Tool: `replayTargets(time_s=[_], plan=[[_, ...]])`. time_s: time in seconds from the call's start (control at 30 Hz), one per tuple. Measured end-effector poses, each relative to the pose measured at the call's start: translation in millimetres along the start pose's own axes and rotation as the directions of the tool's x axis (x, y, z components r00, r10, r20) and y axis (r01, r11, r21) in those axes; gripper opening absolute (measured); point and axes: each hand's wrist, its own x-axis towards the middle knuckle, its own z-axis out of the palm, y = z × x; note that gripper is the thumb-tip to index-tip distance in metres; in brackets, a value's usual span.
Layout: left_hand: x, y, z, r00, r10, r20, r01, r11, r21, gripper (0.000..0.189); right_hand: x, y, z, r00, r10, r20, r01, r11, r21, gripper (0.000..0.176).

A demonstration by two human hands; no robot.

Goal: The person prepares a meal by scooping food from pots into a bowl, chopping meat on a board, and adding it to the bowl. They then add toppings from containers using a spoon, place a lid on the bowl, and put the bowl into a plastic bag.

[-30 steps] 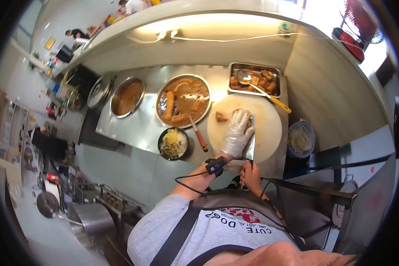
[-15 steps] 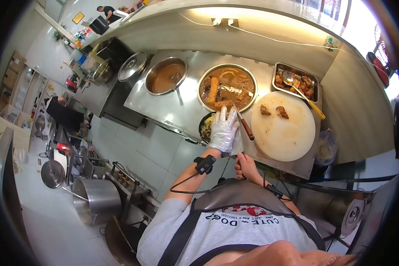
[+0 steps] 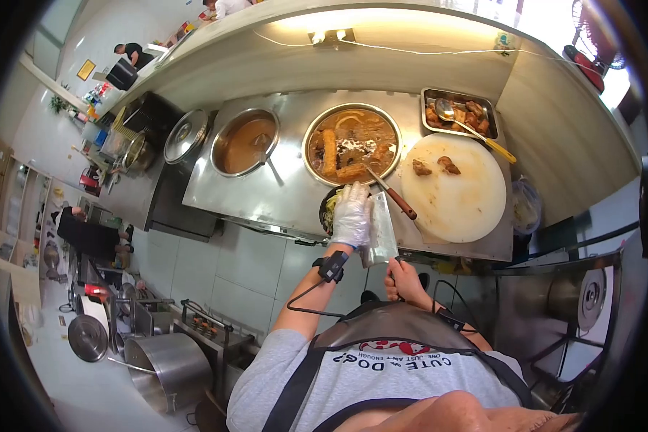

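My left hand (image 3: 352, 217), in a clear plastic glove, has its fingers stretched out over the right side of a dark bowl (image 3: 324, 213) with pale green and yellow food. It partly covers the bowl, and its edge lies against the blade of a cleaver (image 3: 383, 232). Wrapped round the cleaver's handle is my bare right hand (image 3: 406, 279). Just beyond the left fingertips is a round pot (image 3: 392, 170) of brown broth with long fried pieces. A wooden-handled utensil (image 3: 397, 199) leans out of it; its far end is hidden.
A round white cutting board (image 3: 453, 209) with two brown pieces lies to the right. Behind it stands a metal tray (image 3: 491, 108) of browned pieces with a spoon (image 3: 482, 135). Another pot (image 3: 246, 140) of brown liquid sits left. A co-worker (image 3: 86, 234) is far left.
The view has shifted, so the counter sits further left. My left fingers are less spread and lie lower, away from the broth pot. More of the cleaver blade shows beside them.
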Motion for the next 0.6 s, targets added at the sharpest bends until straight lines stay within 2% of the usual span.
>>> replayTargets(time_s=[0.07, 0.17, 0.27, 0.33, 0.4, 0.47, 0.53, 0.57, 0.6], plan=[[-0.1, 0.9, -2.2, 1.000, 0.008, -0.017, -0.008, 1.000, -0.004, 0.039, -11.4, 1.1, -4.6, 0.999, -0.025, -0.041, 0.025, 1.000, -0.019, 0.032], [-1.9, 7.6, -8.9, 1.000, 0.003, -0.003, -0.003, 0.996, 0.089, 0.043, -36.5, -5.1, -17.4, 0.985, -0.137, -0.102, 0.119, 0.978, -0.171, 0.030], [-7.7, 7.7, -5.4, 0.993, -0.003, 0.116, -0.023, 0.974, 0.225, 0.058, -62.2, -17.7, -27.9, 0.967, -0.181, -0.179, 0.156, 0.977, -0.146, 0.030], [-7.7, 5.2, -3.5, 0.985, -0.005, 0.175, -0.040, 0.967, 0.253, 0.062, -70.0, -24.0, -40.5, 0.944, -0.239, -0.228, 0.211, 0.967, -0.140, 0.029], [6.8, 8.4, -12.9, 0.981, -0.009, 0.195, -0.039, 0.970, 0.242, 0.063, -76.9, -33.6, -53.8, 0.895, -0.353, -0.272, 0.340, 0.936, -0.094, 0.029], [28.5, 20.3, -25.5, 0.980, 0.027, 0.200, -0.081, 0.961, 0.265, 0.064, -79.6, -44.5, -69.1, 0.862, -0.386, -0.328, 0.377, 0.921, -0.093, 0.030], [60.1, 39.0, -35.3, 0.979, 0.136, 0.149, -0.164, 0.968, 0.189, 0.064, -79.8, -56.1, -86.1, 0.788, -0.441, -0.430, 0.416, 0.896, -0.157, 0.030], [77.0, 50.7, -34.9, 0.971, 0.188, 0.149, -0.216, 0.954, 0.207, 0.061, -78.9, -62.9, -95.1, 0.783, -0.423, -0.456, 0.401, 0.904, -0.149, 0.030], [93.9, 70.9, -44.5, 0.953, 0.207, 0.220, -0.251, 0.949, 0.193, 0.055, -76.2, -66.9, -105.5, 0.780, -0.428, -0.457, 0.407, 0.901, -0.150, 0.030]])
